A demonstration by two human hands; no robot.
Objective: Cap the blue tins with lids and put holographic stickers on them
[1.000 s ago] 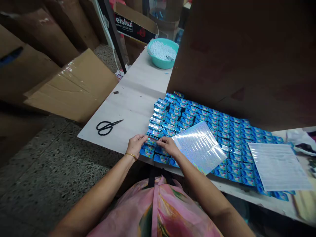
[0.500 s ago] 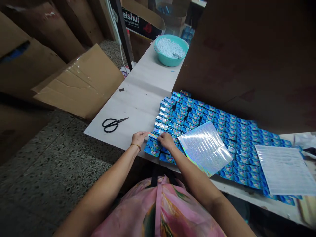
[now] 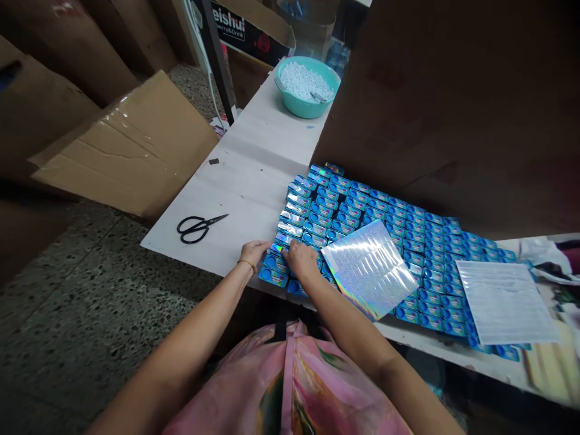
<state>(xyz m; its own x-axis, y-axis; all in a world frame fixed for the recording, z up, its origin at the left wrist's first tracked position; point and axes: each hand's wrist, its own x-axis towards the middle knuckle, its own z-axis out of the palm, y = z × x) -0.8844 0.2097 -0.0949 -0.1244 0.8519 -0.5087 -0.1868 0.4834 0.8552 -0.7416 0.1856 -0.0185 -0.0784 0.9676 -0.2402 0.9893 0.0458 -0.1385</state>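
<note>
Many small blue tins (image 3: 321, 220) with printed labels lie in close rows on the white table. Along the left edge, several carry shiny holographic stickers (image 3: 290, 229). At the near left corner of the rows, a shiny strip sticker (image 3: 277, 248) lies over one tin. My left hand (image 3: 254, 254), with a bracelet at the wrist, pinches the strip's left end. My right hand (image 3: 301, 258) is closed at its right end, fingertips down against the tin and partly hidden. A holographic sticker sheet (image 3: 371, 266) rests on the tins beside my right forearm.
Black scissors (image 3: 194, 229) lie on the table (image 3: 240, 181) to the left. A teal basin (image 3: 304, 107) of small white pieces stands at the back. A white striped sheet (image 3: 505, 302) covers tins at right. A large brown cardboard panel (image 3: 435, 115) rises behind the tins.
The strip has come down onto the tin, and my right hand has shifted slightly left over it. My left hand stays at the strip's left end. The whole view has shifted a little.
</note>
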